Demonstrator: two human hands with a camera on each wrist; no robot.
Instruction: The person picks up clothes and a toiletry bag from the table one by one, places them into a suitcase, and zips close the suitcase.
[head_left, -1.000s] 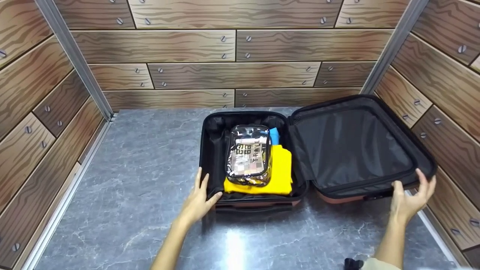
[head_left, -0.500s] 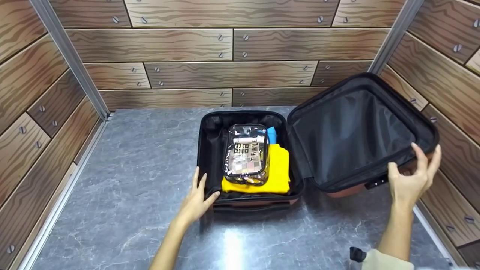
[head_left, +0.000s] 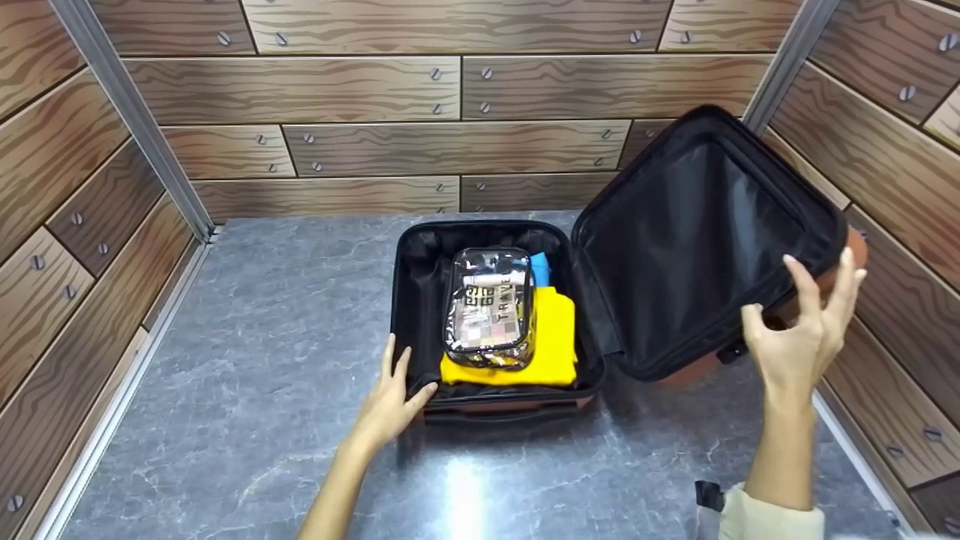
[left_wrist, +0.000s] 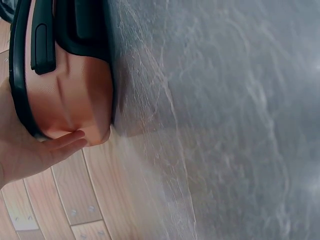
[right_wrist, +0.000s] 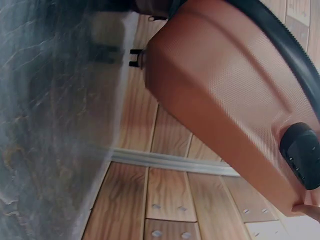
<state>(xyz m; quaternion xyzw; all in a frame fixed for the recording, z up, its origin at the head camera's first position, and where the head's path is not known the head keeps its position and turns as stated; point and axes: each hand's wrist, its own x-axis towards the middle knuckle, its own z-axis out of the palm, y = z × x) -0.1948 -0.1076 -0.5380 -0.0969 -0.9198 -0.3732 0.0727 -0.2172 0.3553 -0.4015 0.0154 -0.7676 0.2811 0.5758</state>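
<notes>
A small suitcase (head_left: pixel 504 406) lies spread open, black inside with a copper-orange shell. Its lid (head_left: pixel 694 240) tilts up on the right, held at the near outer corner by my right hand (head_left: pixel 802 341), thumb and fingers round the edge. In the right wrist view, a fingertip (right_wrist: pixel 309 211) meets the lid's corner below the black lock (right_wrist: pixel 301 155). My left hand (head_left: pixel 386 405) rests at the base's near left corner, fingers spread along the outer side. Inside the base, a clear toiletry bag (head_left: pixel 487 304) sits on a folded yellow cloth (head_left: pixel 557 337); something blue (head_left: pixel 541 268) shows behind.
The suitcase stands on a grey marble-patterned tabletop (head_left: pixel 285 322). Wood-print panels (head_left: pixel 360 90) rise behind and on both sides, with metal strips (head_left: pixel 787 60) at the corners. The right panel (head_left: pixel 885 300) is close to the raised lid.
My right hand has lifted the lid from nearly flat to a steep tilt, moving up and slightly left. My left hand and the packed things stay in place.
</notes>
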